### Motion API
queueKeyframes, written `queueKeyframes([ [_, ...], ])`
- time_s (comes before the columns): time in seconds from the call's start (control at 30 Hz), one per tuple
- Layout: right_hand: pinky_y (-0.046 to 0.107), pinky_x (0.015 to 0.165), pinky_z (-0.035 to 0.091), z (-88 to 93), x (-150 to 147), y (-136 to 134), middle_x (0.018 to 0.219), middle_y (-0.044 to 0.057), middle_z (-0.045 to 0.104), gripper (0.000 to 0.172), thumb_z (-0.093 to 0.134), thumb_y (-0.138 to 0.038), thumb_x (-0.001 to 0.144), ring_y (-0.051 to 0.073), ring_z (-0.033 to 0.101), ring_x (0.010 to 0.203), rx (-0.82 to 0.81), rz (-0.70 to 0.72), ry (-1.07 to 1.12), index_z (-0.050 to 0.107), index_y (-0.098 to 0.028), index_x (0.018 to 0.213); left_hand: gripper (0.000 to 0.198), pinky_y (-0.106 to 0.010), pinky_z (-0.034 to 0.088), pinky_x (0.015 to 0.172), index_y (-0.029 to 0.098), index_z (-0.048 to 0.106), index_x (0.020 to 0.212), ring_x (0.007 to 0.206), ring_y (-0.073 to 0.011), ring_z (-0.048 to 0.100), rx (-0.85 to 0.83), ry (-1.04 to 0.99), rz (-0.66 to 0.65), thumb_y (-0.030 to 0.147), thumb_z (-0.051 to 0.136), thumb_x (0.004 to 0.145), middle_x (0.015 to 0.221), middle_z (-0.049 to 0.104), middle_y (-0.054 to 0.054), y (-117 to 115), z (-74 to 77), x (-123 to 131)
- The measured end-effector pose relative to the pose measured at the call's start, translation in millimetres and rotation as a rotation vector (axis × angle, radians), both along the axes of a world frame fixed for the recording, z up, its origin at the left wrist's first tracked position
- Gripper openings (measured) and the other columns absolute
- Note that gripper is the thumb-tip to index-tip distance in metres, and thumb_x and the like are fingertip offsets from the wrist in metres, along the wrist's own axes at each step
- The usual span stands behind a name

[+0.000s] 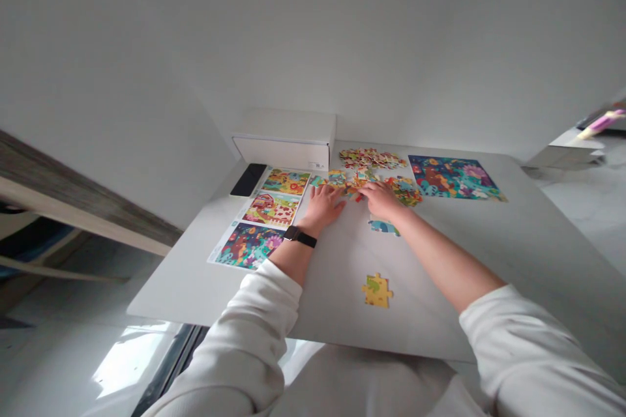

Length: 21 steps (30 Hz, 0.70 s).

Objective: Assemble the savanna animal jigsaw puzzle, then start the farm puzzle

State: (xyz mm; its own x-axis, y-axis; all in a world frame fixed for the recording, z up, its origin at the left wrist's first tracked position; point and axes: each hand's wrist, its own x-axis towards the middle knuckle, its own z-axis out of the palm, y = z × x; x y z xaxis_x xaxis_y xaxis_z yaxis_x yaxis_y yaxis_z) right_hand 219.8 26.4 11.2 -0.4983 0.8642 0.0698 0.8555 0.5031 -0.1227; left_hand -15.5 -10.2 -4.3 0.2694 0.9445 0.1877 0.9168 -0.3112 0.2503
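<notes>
My left hand (325, 206) lies palm down with its fingers spread at the near left edge of a loose pile of colourful puzzle pieces (364, 176). A black watch (300, 236) is on that wrist. My right hand (384, 201) reaches into the same pile from the right, its fingers drawn together at a small red puzzle piece (359, 197). A blue joined section of puzzle (384, 226) lies just below the right hand, partly covered by it. Nearer to me a yellow puzzle piece with a green patch (377, 291) rests alone on the table.
A white box (283, 143) stands at the back against the wall. Left of my hands are a sheet with three pictures (271, 208) and a black phone (248, 180). More pieces (372, 158) are heaped behind. A dark sea-scene puzzle (454, 177) lies at right on the white table (332, 300).
</notes>
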Motion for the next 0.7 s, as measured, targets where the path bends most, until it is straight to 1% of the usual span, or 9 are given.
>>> queueKeyframes([
  [0.07,0.049,0.123,0.042,2.1,-0.9,-2.6,0.145,0.012,0.072,0.052,0.051,-0.009,0.099,0.032,0.061,0.136,0.013,-0.068,-0.018,0.076,-0.024,0.142,0.048,-0.056,0.029,0.13,0.034,0.069,0.15,0.144,-0.0353,0.053,0.001,0.017,0.015,0.05,0.055,0.107,0.15,0.063,-0.013,-0.3,1.2,0.3],
  [0.17,0.051,0.122,0.042,3.9,-1.1,-5.8,0.146,0.013,0.071,0.051,0.052,-0.01,0.099,0.034,0.062,0.134,0.018,-0.113,-0.036,0.077,-0.024,0.141,0.041,-0.057,0.031,0.129,0.033,0.075,0.14,0.144,-0.0343,0.054,0.001,0.019,0.033,0.049,0.053,0.109,0.148,0.065,-0.012,-0.3,3.2,0.5],
  [0.27,0.051,0.121,0.043,5.6,-2.1,-5.7,0.145,0.013,0.071,0.052,0.052,-0.01,0.098,0.034,0.062,0.133,0.016,-0.121,-0.026,0.077,-0.025,0.141,0.036,-0.054,0.034,0.128,0.031,0.078,0.131,0.139,-0.0317,0.057,0.015,-0.015,0.069,0.044,0.051,0.11,0.145,0.069,-0.009,-0.2,5.5,0.1],
  [0.37,0.049,0.121,0.044,8.1,-7.7,0.6,0.146,0.014,0.071,0.055,0.05,-0.009,0.098,0.033,0.061,0.135,0.03,-0.121,0.02,0.075,-0.024,0.145,0.036,-0.05,0.038,0.125,0.027,0.08,0.119,0.131,-0.0305,0.062,0.035,-0.041,0.144,0.038,0.047,0.11,0.137,0.073,-0.009,0.1,6.8,-0.9],
  [0.47,0.047,0.123,0.044,9.2,-21.2,13.8,0.151,0.014,0.069,0.058,0.05,-0.007,0.097,0.032,0.059,0.139,0.038,-0.076,0.061,0.071,-0.021,0.149,0.036,-0.048,0.04,0.122,0.025,0.079,0.121,0.128,-0.0305,0.063,0.054,-0.058,0.191,0.036,0.047,0.11,0.135,0.074,-0.01,0.8,6.2,-2.3],
  [0.5,0.046,0.124,0.043,8.8,-27.4,19.3,0.153,0.013,0.068,0.06,0.05,-0.006,0.096,0.031,0.058,0.141,0.035,-0.048,0.069,0.07,-0.021,0.151,0.035,-0.048,0.041,0.122,0.026,0.078,0.126,0.13,-0.0302,0.063,0.056,-0.068,0.169,0.037,0.049,0.11,0.138,0.073,-0.01,1.0,5.7,-2.7],
  [0.6,0.044,0.127,0.04,6.0,-48.1,35.9,0.161,0.01,0.062,0.064,0.05,-0.004,0.096,0.027,0.053,0.148,0.019,0.025,0.068,0.066,-0.022,0.155,0.037,-0.046,0.041,0.123,0.03,0.074,0.138,0.139,-0.0284,0.058,0.044,-0.086,0.031,0.04,0.053,0.108,0.148,0.069,-0.007,1.1,5.0,-3.4],
  [0.67,0.044,0.128,0.039,4.0,-60.4,45.1,0.164,0.009,0.06,0.064,0.051,-0.005,0.096,0.027,0.052,0.151,0.003,0.035,0.042,0.066,-0.025,0.155,0.037,-0.048,0.039,0.124,0.032,0.074,0.137,0.142,-0.0284,0.056,0.031,-0.078,-0.017,0.041,0.052,0.109,0.149,0.069,-0.005,0.6,5.3,-3.7],
  [0.7,0.045,0.128,0.039,3.2,-65.1,48.7,0.164,0.009,0.06,0.063,0.051,-0.006,0.097,0.027,0.052,0.151,-0.008,0.028,0.025,0.067,-0.026,0.154,0.036,-0.049,0.039,0.124,0.032,0.075,0.135,0.141,-0.0288,0.056,0.027,-0.073,-0.009,0.041,0.052,0.109,0.148,0.07,-0.004,0.4,5.5,-4.0],
])
